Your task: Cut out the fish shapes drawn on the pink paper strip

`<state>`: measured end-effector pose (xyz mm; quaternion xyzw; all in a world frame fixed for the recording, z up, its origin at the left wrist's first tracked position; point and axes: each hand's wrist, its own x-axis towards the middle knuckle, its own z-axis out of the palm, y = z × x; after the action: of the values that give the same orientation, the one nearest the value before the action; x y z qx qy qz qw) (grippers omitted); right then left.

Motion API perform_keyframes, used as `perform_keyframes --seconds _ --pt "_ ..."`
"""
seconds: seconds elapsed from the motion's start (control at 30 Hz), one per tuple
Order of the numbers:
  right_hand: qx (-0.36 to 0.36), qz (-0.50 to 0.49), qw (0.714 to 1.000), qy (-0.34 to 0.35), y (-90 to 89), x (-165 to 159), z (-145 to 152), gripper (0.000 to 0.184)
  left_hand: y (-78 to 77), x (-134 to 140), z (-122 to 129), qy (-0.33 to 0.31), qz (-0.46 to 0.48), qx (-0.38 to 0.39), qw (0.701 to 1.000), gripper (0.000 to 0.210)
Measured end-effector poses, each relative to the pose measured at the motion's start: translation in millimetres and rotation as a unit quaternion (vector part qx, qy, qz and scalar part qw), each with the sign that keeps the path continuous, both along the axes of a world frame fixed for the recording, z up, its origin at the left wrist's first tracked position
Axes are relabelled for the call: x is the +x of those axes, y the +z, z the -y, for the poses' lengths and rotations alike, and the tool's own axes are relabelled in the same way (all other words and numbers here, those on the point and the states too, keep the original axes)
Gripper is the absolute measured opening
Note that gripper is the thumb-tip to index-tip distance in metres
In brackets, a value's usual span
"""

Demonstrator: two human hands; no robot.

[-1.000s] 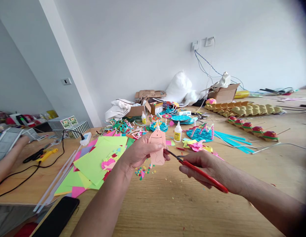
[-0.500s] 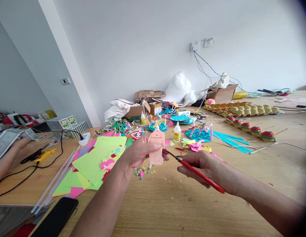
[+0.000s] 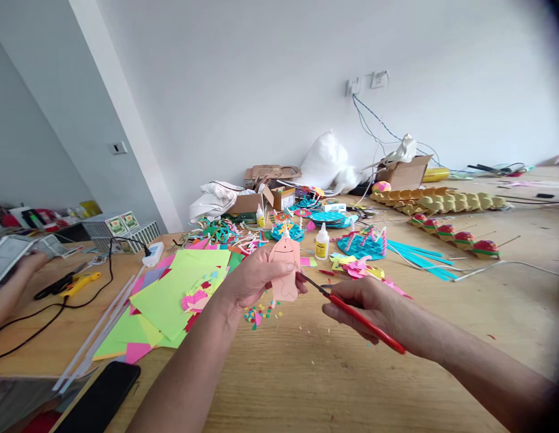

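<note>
Between the thumb and fingers of my left hand [image 3: 253,275] is a piece of peach paper [image 3: 286,285], held upright, with a fish outline drawn on it in dark line. My right hand [image 3: 373,307] grips red-handled scissors [image 3: 363,322]. Their dark blades point left and touch the paper's right edge, close to my left fingertips. Small round confetti dots [image 3: 256,316] lie on the table below the paper. A glue bottle [image 3: 322,243] with a yellow label stands just behind the scissors.
Bright paper sheets [image 3: 171,300] spread to the left, beside a black phone [image 3: 101,397]. Paper scraps [image 3: 358,266], a blue scaled cutout [image 3: 363,243] and painted egg-carton pieces [image 3: 455,234] lie to the right. At far left, another person's hand [image 3: 33,263] holds a pale object.
Hands, paper and scissors keep nearly the same pose. The whole view has shifted very slightly. No hold has changed.
</note>
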<state>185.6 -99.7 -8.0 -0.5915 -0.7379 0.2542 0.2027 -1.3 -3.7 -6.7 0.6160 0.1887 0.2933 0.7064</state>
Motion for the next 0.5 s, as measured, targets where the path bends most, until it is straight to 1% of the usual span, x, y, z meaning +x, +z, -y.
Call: perform_keyframes --seconds 0.23,0.5 --pt "0.003 -0.013 1.0 -0.007 -4.0 0.5 -0.9 0.045 -0.7 0.4 0.0 0.002 0.001 0.005 1.0 0.016" --pt "-0.024 -0.032 0.999 -0.012 -2.6 0.3 0.7 0.045 -0.2 -0.9 0.4 -0.004 -0.004 0.004 1.0 0.017"
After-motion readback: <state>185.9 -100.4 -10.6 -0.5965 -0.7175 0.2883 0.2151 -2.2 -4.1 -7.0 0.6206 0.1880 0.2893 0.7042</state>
